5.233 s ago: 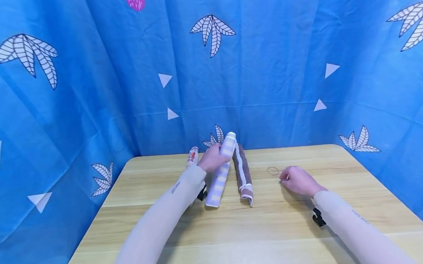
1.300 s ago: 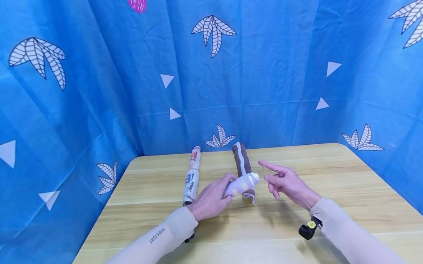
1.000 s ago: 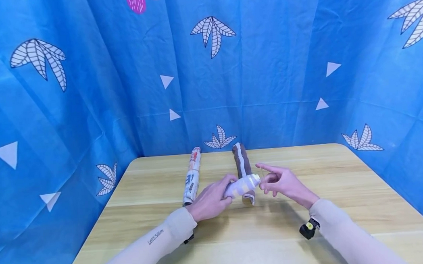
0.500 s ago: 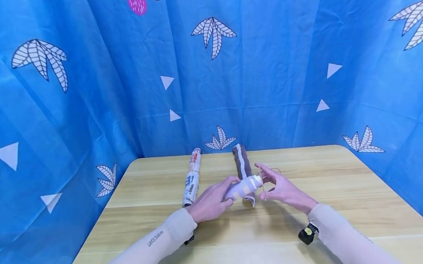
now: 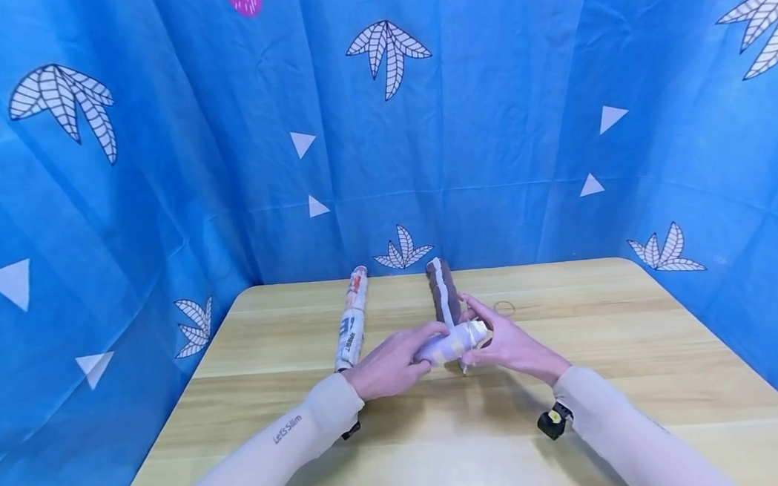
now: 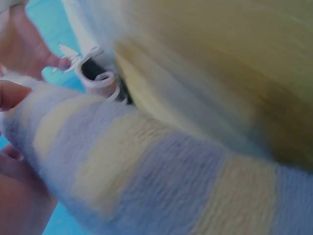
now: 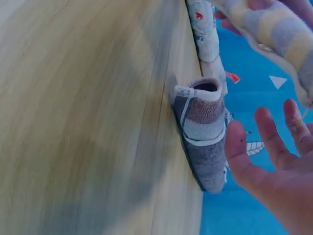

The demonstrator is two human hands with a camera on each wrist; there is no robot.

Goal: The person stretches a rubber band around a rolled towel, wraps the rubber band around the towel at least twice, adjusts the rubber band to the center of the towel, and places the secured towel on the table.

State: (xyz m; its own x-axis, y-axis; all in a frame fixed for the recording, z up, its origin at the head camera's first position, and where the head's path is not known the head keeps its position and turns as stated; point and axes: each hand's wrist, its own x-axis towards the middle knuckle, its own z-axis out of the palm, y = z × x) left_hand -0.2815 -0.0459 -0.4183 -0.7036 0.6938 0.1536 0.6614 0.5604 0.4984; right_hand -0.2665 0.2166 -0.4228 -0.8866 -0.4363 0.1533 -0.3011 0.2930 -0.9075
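Note:
My left hand (image 5: pixel 388 366) grips a rolled towel (image 5: pixel 452 345) with lavender and pale yellow stripes, tilted with its far end toward the right. That towel (image 6: pixel 146 166) fills much of the left wrist view. At its free end, my right hand (image 5: pixel 509 343) spreads thumb and fingers to either side, with a thin rubber band (image 5: pixel 470 335) stretched across them. The right wrist view shows the spread right hand (image 7: pixel 279 161) beside the striped roll (image 7: pixel 279 29), and a short piece of the band (image 7: pixel 305 115) at a fingertip.
Behind the hands lies a brown rolled towel (image 5: pixel 442 292) with a white edge, partly covered. To its left is a white printed towel roll (image 5: pixel 352 327). Another rubber band (image 5: pixel 504 308) lies on the wooden table (image 5: pixel 608 333). Blue patterned curtain (image 5: pixel 502 117) surrounds the table.
The left hand has taken the striped roll from between the other rolls and turned its end rightward. The right hand picked up a rubber band, spread it and moved left over that end.

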